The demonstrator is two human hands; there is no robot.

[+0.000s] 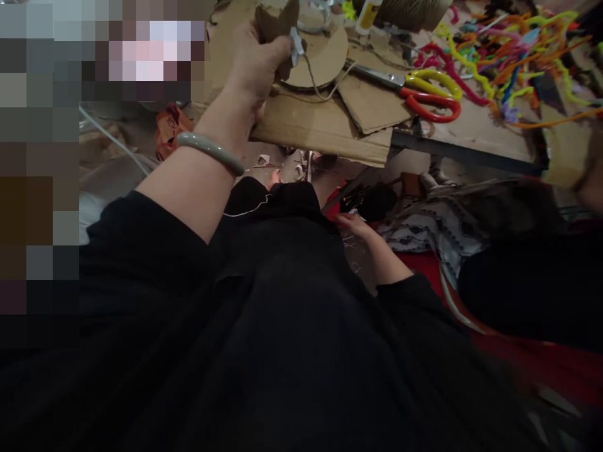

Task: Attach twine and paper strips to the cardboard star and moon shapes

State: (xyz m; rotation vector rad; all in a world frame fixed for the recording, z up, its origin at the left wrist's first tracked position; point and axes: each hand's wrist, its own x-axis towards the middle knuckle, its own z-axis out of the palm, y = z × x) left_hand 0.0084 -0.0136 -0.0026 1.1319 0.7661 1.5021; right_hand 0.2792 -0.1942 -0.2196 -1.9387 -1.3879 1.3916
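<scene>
Left hand [271, 59] is grasping a brown cardboard piece [277, 22] and a pale scrap [296, 45], nearly closed, left of the scissors [404, 93]. Twine [313, 78] is trailing toward the scissors, so a careless tug could be snagging it there. Right hand [355, 225] is hanging lower than the scissors, loosely extended; whether it's holding anything, I'm not managing to tell.

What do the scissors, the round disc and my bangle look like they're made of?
Scissors: grey, lightly shiny blades suggest metal; the smooth, solid yellow and red handles look like plastic.
Round disc: matte brown, flat and stiff-looking, so probably cardboard.
Bangle: polished grey-green with bright highlights, perhaps stone, glass or plastic; I can't tell which.
</scene>
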